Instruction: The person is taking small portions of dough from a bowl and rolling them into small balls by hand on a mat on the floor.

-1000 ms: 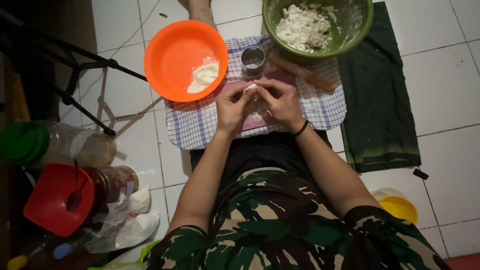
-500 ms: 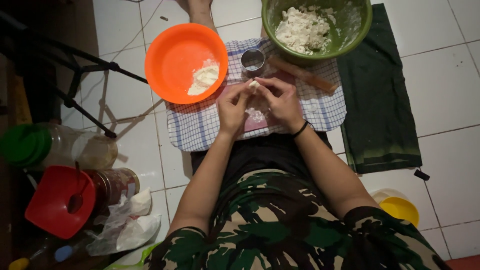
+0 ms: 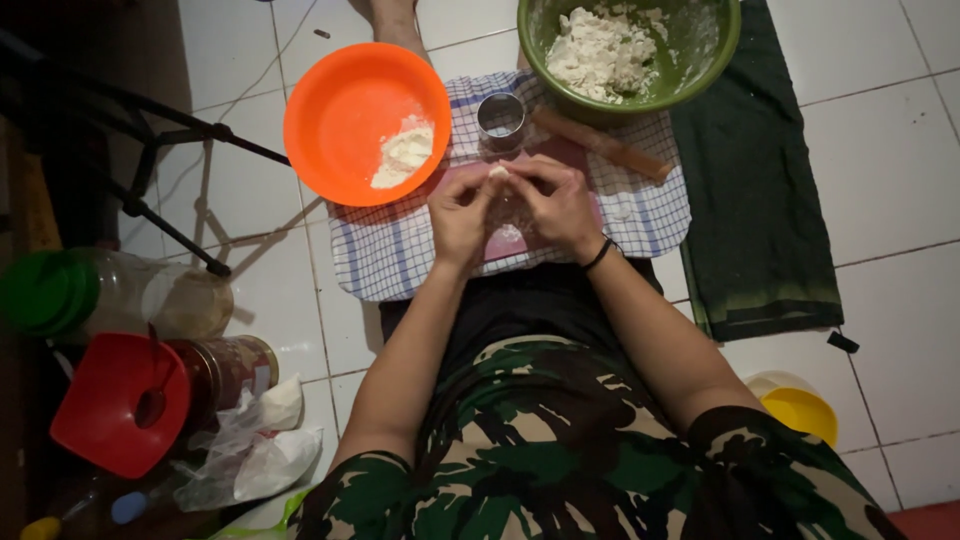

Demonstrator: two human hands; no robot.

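My left hand (image 3: 462, 212) and my right hand (image 3: 555, 203) meet over a pink board (image 3: 590, 162) on a blue checked cloth (image 3: 385, 250). Together they pinch a small white piece of dough (image 3: 497, 172) between the fingertips. Just beyond the hands stands a small metal ring cutter (image 3: 500, 118). A wooden rolling pin (image 3: 602, 146) lies to the right of it. An orange bowl (image 3: 345, 110) with a little white flour sits at the left of the cloth. A green bowl (image 3: 720, 50) with crumbly white dough sits at the far right.
A dark green cloth (image 3: 760, 220) lies on the white tiles to the right. A yellow lidded tub (image 3: 798, 408) sits by my right elbow. At left are a red funnel (image 3: 105, 405), jars, a green-capped bottle (image 3: 45, 292), plastic bags and black tripod legs (image 3: 170, 140).
The hands keep working the dough piece in the same spot; the fingers have shifted slightly. Nothing else has moved.
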